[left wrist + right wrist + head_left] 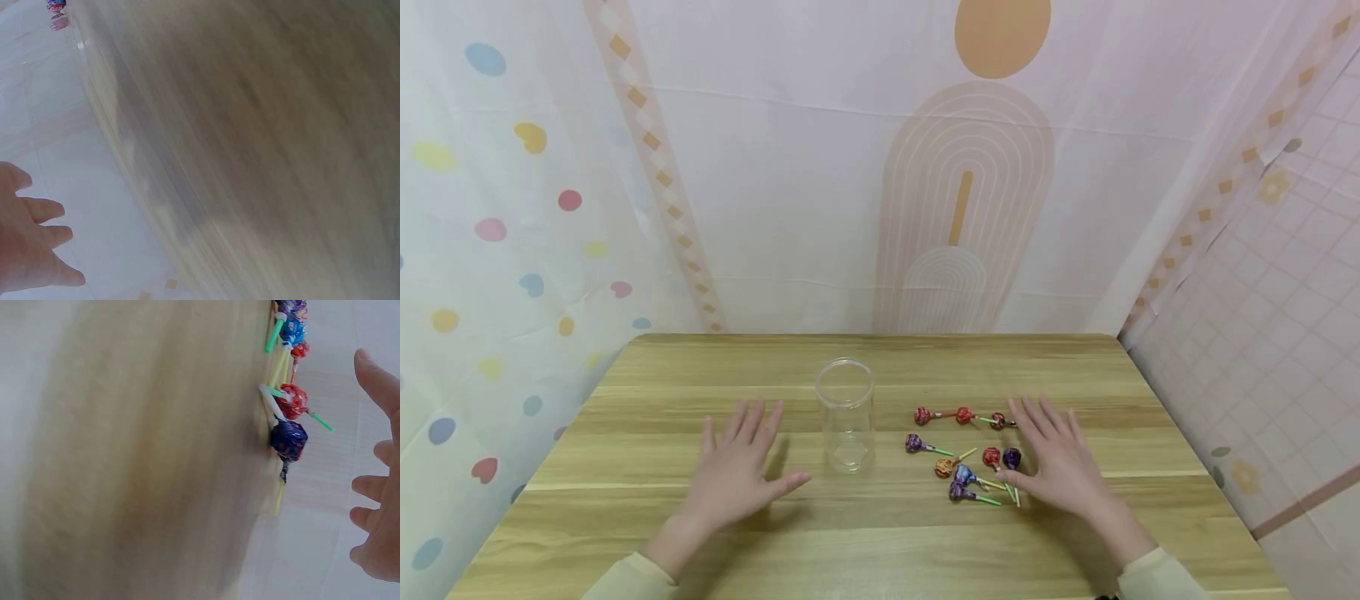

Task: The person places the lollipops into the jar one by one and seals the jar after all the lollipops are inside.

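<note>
The right hand (pixel 1060 467) hovers with its grip spread and holding nothing, thumb just beside the scattered lollipops (pixel 964 454), which lie right of the desk's middle. The left hand (pixel 737 467) is likewise spread, empty, left of the clear jar (pixel 846 414) standing mid-desk (pixel 625 517)

Two bare hands, cream sleeves

The left hand (pixel 737 475) and right hand (pixel 1060 467) wear no gloves, rings or watch; pale cream long sleeves (pixel 632 579) end at both wrists, the cuffs plain and unmarked.
</note>
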